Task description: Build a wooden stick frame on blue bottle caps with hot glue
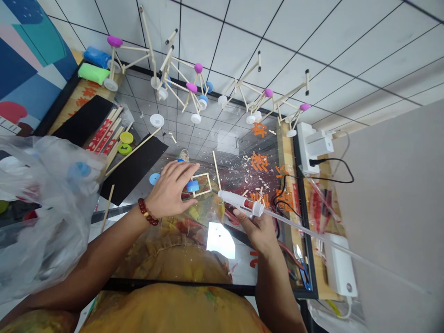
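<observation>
A small rectangular frame of wooden sticks (pixel 209 181) lies on the glass tabletop, with a blue bottle cap (pixel 192 186) at its left end. My left hand (pixel 169 189) is over that end, thumb and fingers apart on either side of the cap; the palm side is hidden. A white hot glue gun (pixel 236 202) is in my right hand (pixel 258 229), my fingers wrapped round its handle. Its nozzle is at the frame's right side, near the lower corner; contact cannot be made out. From its back sticks a long translucent glue stick (pixel 298 225).
Several stick models (pixel 194 88) with bottle-cap wheels and pink pieces line the back wall. At left are a plastic bag (pixel 45 208), black cards (pixel 135 169) and packaged sticks (pixel 107 134). A power strip (pixel 307 148), black cable (pixel 333 159) and scissors (pixel 302 266) lie along the right edge.
</observation>
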### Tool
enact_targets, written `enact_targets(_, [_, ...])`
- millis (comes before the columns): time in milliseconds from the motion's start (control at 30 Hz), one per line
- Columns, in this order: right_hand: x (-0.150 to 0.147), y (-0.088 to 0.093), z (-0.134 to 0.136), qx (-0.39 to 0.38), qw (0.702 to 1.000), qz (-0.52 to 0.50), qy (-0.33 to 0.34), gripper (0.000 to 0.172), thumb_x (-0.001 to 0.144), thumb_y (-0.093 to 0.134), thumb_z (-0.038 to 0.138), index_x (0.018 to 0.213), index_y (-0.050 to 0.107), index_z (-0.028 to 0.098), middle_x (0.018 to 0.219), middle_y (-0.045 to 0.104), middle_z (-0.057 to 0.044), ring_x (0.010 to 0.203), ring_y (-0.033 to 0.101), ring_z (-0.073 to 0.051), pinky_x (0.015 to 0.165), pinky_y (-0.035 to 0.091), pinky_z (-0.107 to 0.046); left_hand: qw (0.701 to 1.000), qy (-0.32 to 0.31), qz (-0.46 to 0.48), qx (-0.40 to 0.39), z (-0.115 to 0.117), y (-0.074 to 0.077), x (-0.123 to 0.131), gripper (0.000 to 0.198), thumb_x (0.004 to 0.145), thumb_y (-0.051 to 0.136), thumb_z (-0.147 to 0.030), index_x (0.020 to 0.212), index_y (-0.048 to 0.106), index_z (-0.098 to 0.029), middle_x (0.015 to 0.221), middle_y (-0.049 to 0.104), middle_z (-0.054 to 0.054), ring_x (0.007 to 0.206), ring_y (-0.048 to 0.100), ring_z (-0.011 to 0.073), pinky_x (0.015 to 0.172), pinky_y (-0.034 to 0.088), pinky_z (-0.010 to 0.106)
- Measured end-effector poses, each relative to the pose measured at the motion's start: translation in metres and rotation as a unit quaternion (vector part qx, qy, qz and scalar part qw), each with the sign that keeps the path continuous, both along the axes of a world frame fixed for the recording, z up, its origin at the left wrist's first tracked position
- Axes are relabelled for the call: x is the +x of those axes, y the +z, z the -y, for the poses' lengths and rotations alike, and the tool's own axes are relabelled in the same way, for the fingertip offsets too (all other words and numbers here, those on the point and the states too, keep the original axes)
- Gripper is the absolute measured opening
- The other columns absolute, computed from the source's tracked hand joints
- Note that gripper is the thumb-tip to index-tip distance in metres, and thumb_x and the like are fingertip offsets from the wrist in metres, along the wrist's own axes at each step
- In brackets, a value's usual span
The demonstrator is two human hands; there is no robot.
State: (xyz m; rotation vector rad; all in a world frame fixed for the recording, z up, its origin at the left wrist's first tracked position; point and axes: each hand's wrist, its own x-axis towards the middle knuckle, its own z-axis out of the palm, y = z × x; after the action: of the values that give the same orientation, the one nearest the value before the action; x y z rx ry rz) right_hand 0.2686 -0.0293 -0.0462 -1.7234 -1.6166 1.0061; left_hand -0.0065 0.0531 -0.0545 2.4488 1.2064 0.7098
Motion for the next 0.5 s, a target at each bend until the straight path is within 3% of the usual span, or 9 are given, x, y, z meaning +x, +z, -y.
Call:
enact_targets(200, [-0.0015, -0.0007, -0.0017, 0.006, 1.000, -0.003, -0.009, 0.036, 0.089, 0.061, 0.050, 0.107, 0.073, 0.021, 0.097, 0.077, -0.009, 0.096, 0.071, -0.031, 0.087, 0.057, -0.043, 1.000, 0.002, 0.001, -0.005, 0.0005, -0.0007, -0.0002, 0.086, 0.075, 0.074, -0.037, 0.149, 0.035, -0.017, 0.137, 0.054, 0.015, 0.130, 0.047, 0.0348, 0.117, 0.031, 0.055])
enact_targets(500, [-0.0008, -0.0082, -0.0017, 0.009, 1.000, -0.002, 0.005, 0.029, 0.090, 0.060, 0.049, 0.096, 0.072, 0.023, 0.082, 0.074, -0.007, 0.089, 0.071, -0.029, 0.084, 0.057, -0.042, 1.000, 0.002, 0.010, -0.007, 0.0009, -0.0016, -0.0004, 0.089, 0.074, 0.074, -0.036, 0.151, 0.033, -0.019, 0.138, 0.053, 0.015, 0.130, 0.047, 0.0358, 0.117, 0.031, 0.057])
